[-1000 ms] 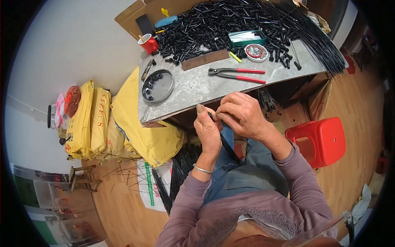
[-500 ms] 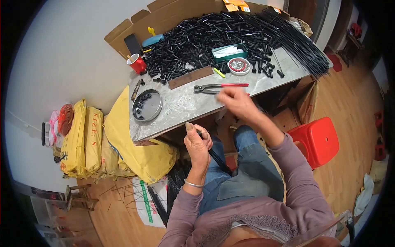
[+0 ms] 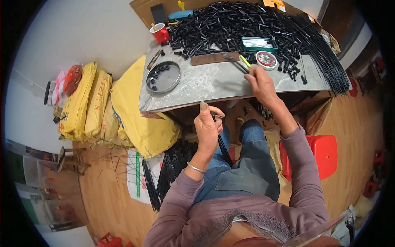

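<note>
Gripping pliers (image 3: 237, 64) near dish (image 3: 266, 68) of silvery bits (image 3: 266, 60)

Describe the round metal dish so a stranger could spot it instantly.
Find the grey tabletop heaped with black parts. Toward its left end, in front of the red cup, lies a metal dish. It's wider than the round white container further right, and holds small black pieces.

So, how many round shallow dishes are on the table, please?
2: the metal dish on the left and the white dish beside the green box. More may be hidden under the black pile.
</note>
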Demonstrator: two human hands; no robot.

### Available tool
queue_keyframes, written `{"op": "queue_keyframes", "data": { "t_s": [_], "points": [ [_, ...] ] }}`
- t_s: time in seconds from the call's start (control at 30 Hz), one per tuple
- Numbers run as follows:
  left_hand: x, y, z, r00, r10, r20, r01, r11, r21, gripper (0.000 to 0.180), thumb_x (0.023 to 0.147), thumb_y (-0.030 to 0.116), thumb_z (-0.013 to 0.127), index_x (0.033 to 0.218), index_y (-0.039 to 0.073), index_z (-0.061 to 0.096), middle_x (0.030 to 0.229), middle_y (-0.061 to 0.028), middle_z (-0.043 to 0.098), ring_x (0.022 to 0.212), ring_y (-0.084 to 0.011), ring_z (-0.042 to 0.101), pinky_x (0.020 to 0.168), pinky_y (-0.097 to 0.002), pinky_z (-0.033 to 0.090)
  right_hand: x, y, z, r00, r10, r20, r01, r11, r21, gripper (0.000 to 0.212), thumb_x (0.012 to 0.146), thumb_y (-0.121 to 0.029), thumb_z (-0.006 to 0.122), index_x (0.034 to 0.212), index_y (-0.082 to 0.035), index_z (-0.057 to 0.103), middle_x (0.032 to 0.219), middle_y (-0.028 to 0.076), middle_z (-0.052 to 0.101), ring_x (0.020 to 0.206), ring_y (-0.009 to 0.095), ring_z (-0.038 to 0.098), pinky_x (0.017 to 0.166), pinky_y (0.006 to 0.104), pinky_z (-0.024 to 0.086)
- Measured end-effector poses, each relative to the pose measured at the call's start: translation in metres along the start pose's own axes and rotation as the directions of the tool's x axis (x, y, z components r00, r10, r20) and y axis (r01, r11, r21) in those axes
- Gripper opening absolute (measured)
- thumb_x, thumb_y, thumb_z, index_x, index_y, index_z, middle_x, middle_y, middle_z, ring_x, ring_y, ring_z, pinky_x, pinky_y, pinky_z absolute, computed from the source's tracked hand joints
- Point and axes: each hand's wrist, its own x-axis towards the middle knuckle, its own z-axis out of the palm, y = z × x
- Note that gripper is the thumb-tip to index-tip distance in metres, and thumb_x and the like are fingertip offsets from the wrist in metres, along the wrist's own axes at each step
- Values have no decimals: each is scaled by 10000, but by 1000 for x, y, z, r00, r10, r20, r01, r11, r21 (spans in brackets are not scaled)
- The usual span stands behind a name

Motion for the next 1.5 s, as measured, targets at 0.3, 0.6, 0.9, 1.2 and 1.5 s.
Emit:
{"op": "queue_keyframes", "data": {
  "t_s": [0.3,0.6,0.9,1.2,1.5],
  "points": [
    [4,-5,0,999,-27,-23,28,1000,11,654,952,608,355,735,27,560,521,46,392,446,-34,317,412,-210,235,-56,-62,-58,949,-239,206,240,971,22,429,576,-22,758,872,-72,453,882,114,540,810,298,546,707,374,409],
    [5,-5,-3,999,-5,-34,7,999,50,646,948,621,342,791,26,538,482,25,355,396,-62,316,378,-226,251,-53,-58,-59,930,-331,160,359,910,-207,389,552,-34,720,878,-102,518,878,50,555,856,260,546,785,369,405],
    [10,-22,1,966,260,2,-247,912,327,591,998,494,331,688,60,586,513,7,462,402,-79,412,387,-220,320,-120,-77,-53,277,-112,954,-959,-97,267,160,860,-153,609,855,-44,492,589,58,566,474,139,585,398,290,467],
    [-2,-8,-4,996,-10,91,7,1000,31,643,972,594,281,728,49,519,496,-11,398,384,-94,359,377,-227,272,-91,-76,-87,729,-16,685,-402,799,447,291,959,-282,497,930,2,546,680,92,620,527,150,607,489,288,514],
    [-17,3,0,997,68,-29,-61,975,213,654,972,587,307,689,37,520,482,12,375,378,-77,343,369,-223,271,-83,-92,-100,217,-32,976,-554,819,150,332,871,-252,597,1080,-24,474,817,80,558,631,160,527,552,314,452]
  ]
}}
